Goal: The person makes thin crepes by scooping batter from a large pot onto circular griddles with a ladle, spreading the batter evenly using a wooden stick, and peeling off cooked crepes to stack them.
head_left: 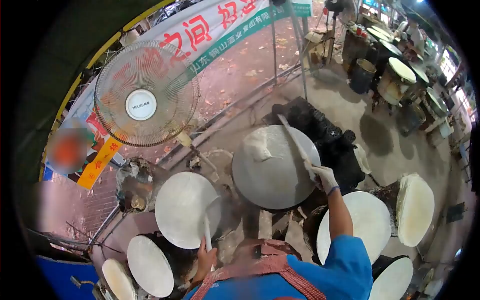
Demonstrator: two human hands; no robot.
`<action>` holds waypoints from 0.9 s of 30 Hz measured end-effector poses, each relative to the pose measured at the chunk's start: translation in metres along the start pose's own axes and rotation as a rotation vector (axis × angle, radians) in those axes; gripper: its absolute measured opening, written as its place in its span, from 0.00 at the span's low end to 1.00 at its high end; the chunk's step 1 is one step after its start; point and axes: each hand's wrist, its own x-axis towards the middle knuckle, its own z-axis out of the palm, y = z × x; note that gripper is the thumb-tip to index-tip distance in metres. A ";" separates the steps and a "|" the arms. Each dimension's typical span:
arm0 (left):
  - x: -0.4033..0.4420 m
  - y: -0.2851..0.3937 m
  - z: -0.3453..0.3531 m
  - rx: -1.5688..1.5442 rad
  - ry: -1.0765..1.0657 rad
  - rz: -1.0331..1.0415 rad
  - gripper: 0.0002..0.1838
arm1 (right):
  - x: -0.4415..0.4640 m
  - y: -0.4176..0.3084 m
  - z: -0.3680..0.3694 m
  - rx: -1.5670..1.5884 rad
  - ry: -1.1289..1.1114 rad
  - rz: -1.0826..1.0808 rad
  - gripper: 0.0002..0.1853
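My right hand, in a white glove, is closed around one end of a long pale scraper. The scraper lies slantwise over the right part of a round grey griddle. White batter sits in a soft lump on the griddle's upper left, with a thin pale film around it. My left hand grips the light handle of a spreader. Its curved head is over the right side of a round griddle covered by a white sheet. The left fingers are partly hidden.
A caged fan stands front left. Dark cylindrical coal briquettes are stacked beyond the central griddle. More round white-topped griddles flank me, with a pale stack of flat rounds at right. Further stoves line the far right.
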 end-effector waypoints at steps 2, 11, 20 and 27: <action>-0.005 0.006 0.005 -0.059 0.016 -0.055 0.41 | 0.004 -0.001 0.021 -0.147 -0.113 0.019 0.12; -0.023 0.016 0.011 -0.015 0.018 0.002 0.39 | 0.028 -0.043 0.024 -0.125 -0.003 -0.143 0.10; -0.025 0.007 0.010 -0.078 0.086 -0.051 0.39 | 0.008 -0.028 0.004 -0.314 -0.267 0.051 0.10; -0.031 -0.006 0.001 -0.120 0.154 -0.073 0.40 | 0.061 -0.016 0.017 -0.474 -0.376 0.015 0.13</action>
